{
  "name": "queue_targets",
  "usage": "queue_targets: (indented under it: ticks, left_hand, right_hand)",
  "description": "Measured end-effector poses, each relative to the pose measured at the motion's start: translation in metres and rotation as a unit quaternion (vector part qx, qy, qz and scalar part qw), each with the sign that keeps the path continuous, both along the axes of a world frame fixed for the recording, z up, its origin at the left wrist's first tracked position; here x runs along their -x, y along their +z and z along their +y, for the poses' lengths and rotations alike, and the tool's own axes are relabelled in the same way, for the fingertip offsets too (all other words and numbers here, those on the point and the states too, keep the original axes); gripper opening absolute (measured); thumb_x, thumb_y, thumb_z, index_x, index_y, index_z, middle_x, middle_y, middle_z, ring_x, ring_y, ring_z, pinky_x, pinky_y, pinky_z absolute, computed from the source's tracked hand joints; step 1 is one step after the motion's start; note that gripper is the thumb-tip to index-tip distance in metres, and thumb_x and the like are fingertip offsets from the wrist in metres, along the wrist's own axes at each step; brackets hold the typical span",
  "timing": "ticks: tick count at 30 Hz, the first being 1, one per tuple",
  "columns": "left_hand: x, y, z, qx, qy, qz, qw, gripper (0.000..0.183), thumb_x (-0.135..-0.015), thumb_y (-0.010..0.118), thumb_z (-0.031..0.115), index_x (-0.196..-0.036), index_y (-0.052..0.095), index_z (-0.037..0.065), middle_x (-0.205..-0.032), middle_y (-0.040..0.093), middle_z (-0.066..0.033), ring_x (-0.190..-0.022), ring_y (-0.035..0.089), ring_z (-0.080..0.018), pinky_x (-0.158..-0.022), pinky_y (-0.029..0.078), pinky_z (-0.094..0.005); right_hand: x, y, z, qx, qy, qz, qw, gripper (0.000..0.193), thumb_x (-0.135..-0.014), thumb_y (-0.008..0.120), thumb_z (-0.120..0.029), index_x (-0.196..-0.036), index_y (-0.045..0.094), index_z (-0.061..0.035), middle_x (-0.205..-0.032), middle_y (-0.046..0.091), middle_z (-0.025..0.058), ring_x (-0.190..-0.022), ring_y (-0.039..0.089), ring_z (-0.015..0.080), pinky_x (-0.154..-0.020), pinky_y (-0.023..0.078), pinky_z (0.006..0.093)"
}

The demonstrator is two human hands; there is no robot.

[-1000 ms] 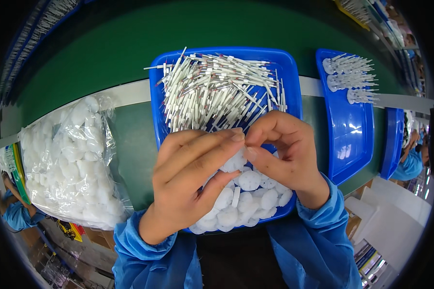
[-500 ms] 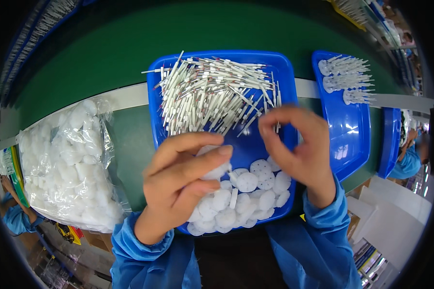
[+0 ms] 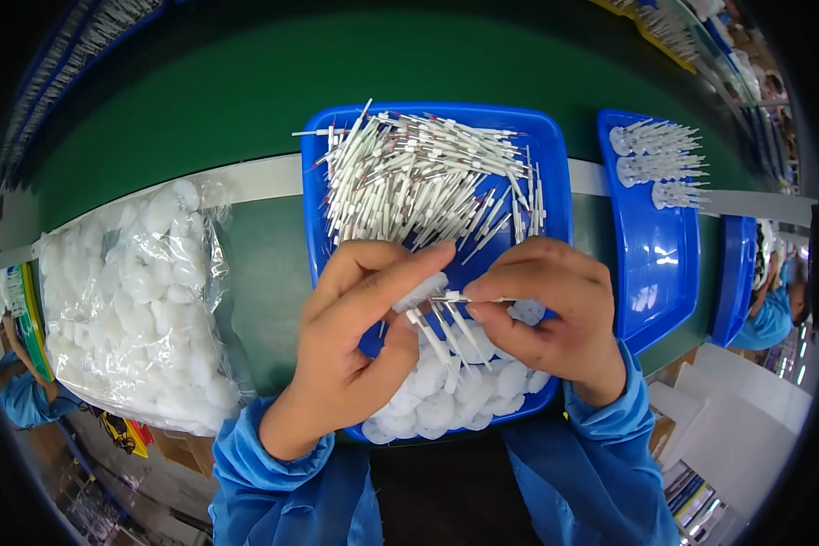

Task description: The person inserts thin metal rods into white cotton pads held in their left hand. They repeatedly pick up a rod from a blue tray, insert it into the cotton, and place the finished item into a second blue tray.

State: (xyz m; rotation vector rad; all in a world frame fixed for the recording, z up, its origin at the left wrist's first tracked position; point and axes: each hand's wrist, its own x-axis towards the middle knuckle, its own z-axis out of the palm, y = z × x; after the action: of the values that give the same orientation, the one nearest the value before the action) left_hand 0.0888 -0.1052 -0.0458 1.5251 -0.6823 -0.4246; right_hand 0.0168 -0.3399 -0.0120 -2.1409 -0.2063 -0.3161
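Observation:
My left hand (image 3: 350,337) is closed on a round, translucent white plastic disc (image 3: 422,290), tilted between thumb and fingers. Several thin white rods (image 3: 439,335) stick out of the disc, pointing down and toward the right. Thumb and forefinger of my right hand (image 3: 555,314) pinch another slim rod, white with a metallic part (image 3: 449,298), its end up against the disc. Just below lies a heap of loose white discs (image 3: 432,411) in the near part of a blue tray (image 3: 568,196). A jumbled pile of similar rods (image 3: 400,187) fills the far part.
Left of the tray is a clear bag of white discs (image 3: 136,309). To the right, a second blue tray (image 3: 651,273) holds discs bristling with rods (image 3: 660,155). Everything stands on a green table (image 3: 273,318). People in blue sleeves show at both sides.
My right hand has come down and left from beside the rod pile to the disc, a rod now plain in its pinch. My left hand has turned the disc so its rods show.

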Motion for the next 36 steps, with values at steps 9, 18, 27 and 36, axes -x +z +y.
queue_targets:
  ticks: [9,18,27,36]
  left_hand:
    - [0.001,-0.005,-0.004,0.021,0.089,0.0,0.996,0.04,-0.096,0.072,-0.009,-0.135,0.076,-0.002,-0.122,0.072,-0.0147,-0.102,0.074,-0.0197,-0.078,0.063,-0.0272]
    - [0.002,-0.003,-0.01,-0.033,0.104,-0.1,0.989,0.04,-0.089,0.076,-0.01,-0.128,0.08,-0.001,-0.127,0.078,-0.019,-0.102,0.077,-0.0225,-0.077,0.064,-0.0293]
    - [0.01,0.0,-0.014,-0.112,0.094,-0.147,0.978,0.041,-0.09,0.078,-0.009,-0.13,0.081,0.001,-0.108,0.085,-0.0159,-0.076,0.078,-0.015,-0.066,0.059,-0.0273]
    - [0.024,0.003,-0.011,-0.135,0.103,-0.028,0.985,0.042,-0.093,0.081,-0.006,-0.134,0.08,0.001,-0.102,0.084,-0.0128,-0.061,0.067,-0.0076,-0.055,0.049,-0.0237]
  right_hand:
    - [0.013,-0.01,0.001,0.015,-0.059,0.017,0.998,0.021,-0.083,0.093,-0.004,-0.102,0.085,-0.0065,-0.076,0.076,0.0059,-0.062,0.073,0.0177,-0.057,0.056,0.029]
    - [0.013,-0.006,0.01,0.027,-0.075,0.043,0.996,0.022,-0.085,0.092,-0.009,-0.105,0.083,-0.008,-0.073,0.074,0.0059,-0.06,0.072,0.0185,-0.054,0.053,0.031]
    - [0.014,-0.019,0.013,0.204,-0.105,-0.07,0.971,0.024,-0.083,0.092,-0.014,-0.102,0.079,-0.0063,-0.079,0.077,0.0048,-0.062,0.071,0.0194,-0.056,0.053,0.0321]
    - [0.011,-0.027,0.009,0.205,-0.057,-0.124,0.969,0.031,-0.079,0.087,-0.013,-0.108,0.08,-0.0042,-0.084,0.077,0.0039,-0.069,0.074,0.0201,-0.063,0.055,0.0333]
